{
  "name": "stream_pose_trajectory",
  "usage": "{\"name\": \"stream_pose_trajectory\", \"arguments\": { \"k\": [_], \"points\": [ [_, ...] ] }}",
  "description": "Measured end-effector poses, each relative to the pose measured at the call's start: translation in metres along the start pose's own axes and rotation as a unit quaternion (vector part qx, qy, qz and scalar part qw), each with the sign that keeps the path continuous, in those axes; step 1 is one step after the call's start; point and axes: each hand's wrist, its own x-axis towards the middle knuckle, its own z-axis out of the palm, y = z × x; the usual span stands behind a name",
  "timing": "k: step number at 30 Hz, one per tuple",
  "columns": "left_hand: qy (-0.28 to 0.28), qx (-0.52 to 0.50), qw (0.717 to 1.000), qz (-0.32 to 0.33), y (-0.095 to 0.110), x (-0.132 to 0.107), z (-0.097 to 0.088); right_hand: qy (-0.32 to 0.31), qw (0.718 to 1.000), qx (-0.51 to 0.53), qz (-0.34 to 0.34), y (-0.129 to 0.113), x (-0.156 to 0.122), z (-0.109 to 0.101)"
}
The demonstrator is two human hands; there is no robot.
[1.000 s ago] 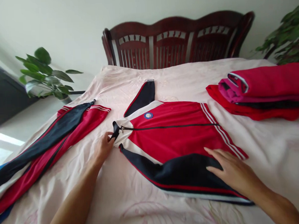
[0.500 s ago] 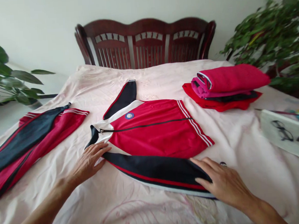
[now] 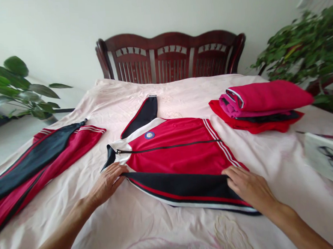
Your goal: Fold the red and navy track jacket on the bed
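A red track jacket (image 3: 179, 153) with a zip, a white collar and dark navy sleeves lies flat in the middle of the bed. My left hand (image 3: 108, 182) rests with spread fingers at the shoulder end of the near navy sleeve (image 3: 184, 189), beside the collar. At the cuff end of that sleeve, my right hand (image 3: 248, 187) pinches its upper edge next to the jacket's striped hem. The far sleeve (image 3: 143, 114) points toward the headboard.
A second red and navy garment (image 3: 36, 162) lies spread on the left of the pink bedsheet (image 3: 167, 229). A stack of folded red and pink clothes (image 3: 261, 105) sits at the right. Glasses on a white board (image 3: 330, 159), a wooden headboard (image 3: 170, 56), plants on both sides.
My left hand left the zip collar and came down onto the sleeve's shoulder end. My right hand slid from flat on the sleeve to gripping its upper edge near the hem.
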Motion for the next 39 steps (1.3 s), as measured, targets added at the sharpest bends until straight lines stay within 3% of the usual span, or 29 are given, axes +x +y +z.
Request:
{"name": "stream_pose_trajectory", "arguments": {
  "k": [7,11,14,18,22,24,26,27,30,32,35,39],
  "points": [
    [0.05,-0.035,0.979,-0.194,-0.007,0.029,0.003,-0.048,0.996,0.024,0.07,0.035,0.067,-0.019],
    [0.041,0.056,0.96,-0.273,-0.009,0.067,0.003,-0.098,0.989,0.013,0.109,0.053,0.12,-0.006],
    [-0.01,0.113,0.949,-0.294,-0.01,0.089,0.007,-0.139,0.983,0.024,0.115,0.059,0.146,0.016],
    [-0.031,0.126,0.947,-0.295,-0.011,0.096,0.014,-0.148,0.983,0.036,0.101,0.06,0.154,0.04],
    [-0.002,0.146,0.943,-0.3,-0.007,0.092,0.013,-0.121,0.988,0.016,0.092,0.07,0.153,0.038],
    [0.069,0.165,0.949,-0.26,0.001,0.09,0.012,-0.111,0.987,-0.006,0.113,0.075,0.158,0.026],
    [0.131,0.153,0.965,-0.167,0.016,0.089,0.012,-0.1,0.985,-0.025,0.137,0.077,0.169,0.006],
    [0.137,0.132,0.976,-0.108,0.026,0.089,0.014,-0.088,0.985,-0.031,0.144,0.076,0.176,-0.006],
    [0.051,0.042,0.996,0.06,0.061,0.095,0.026,-0.027,0.988,-0.024,0.147,0.07,0.201,-0.047],
    [-0.009,0.002,0.993,0.115,0.082,0.104,0.04,0.018,0.991,0.009,0.133,0.062,0.217,-0.078],
    [-0.014,-0.029,0.998,0.063,0.1,0.123,0.061,0.046,0.989,0.112,0.084,0.045,0.232,-0.125],
    [0.031,-0.024,0.989,-0.139,0.1,0.142,0.075,-0.017,0.951,0.305,0.058,0.024,0.23,-0.17]
  ]
}}
